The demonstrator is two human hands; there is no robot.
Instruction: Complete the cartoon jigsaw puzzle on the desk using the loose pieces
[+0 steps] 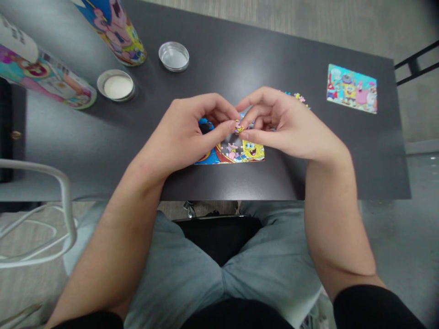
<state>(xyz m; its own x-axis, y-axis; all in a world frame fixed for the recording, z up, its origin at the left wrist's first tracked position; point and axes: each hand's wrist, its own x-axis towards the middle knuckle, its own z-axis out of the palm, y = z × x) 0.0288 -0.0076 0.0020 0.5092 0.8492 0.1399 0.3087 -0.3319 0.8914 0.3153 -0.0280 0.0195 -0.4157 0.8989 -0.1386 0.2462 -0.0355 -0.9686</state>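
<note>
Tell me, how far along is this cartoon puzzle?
Part done: an assembled patch lies on the dark table, partly under the hands. In hand: left hand and right hand pinch one small piece together. Left: loose pieces beyond the right hand, more perhaps hidden.

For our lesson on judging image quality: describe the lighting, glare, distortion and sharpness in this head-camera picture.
Head view: soft even light, pale sheen on the dark matte table at upper left; the wide lens bends the far edge and tilts the colourful cartoon tubes; both hands are sharp, the small puzzle piece slightly soft.
</note>
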